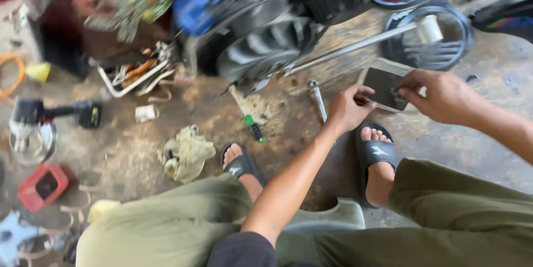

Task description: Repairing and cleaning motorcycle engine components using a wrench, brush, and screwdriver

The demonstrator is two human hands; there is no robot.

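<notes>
Pinching a small dark part (pixel 395 92) in my right hand (pixel 438 97), fingertips closed on it, I work over the flat rectangular tray (pixel 382 85) on the floor beside my right sandal (pixel 376 153). My left hand (pixel 348 108) curls loosely at the tray's near edge; whether it grips anything I cannot tell. The tray looks light, stiff and thin, best held by its rim, its long axis running away from me toward the motorcycle engine (pixel 261 45).

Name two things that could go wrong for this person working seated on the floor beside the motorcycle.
The dark flat part is held above the floor by both the left hand and right hand; it might slip and drop. The feet wear only open sandals, and the screwdriver lies close by, possibly underfoot.
</notes>
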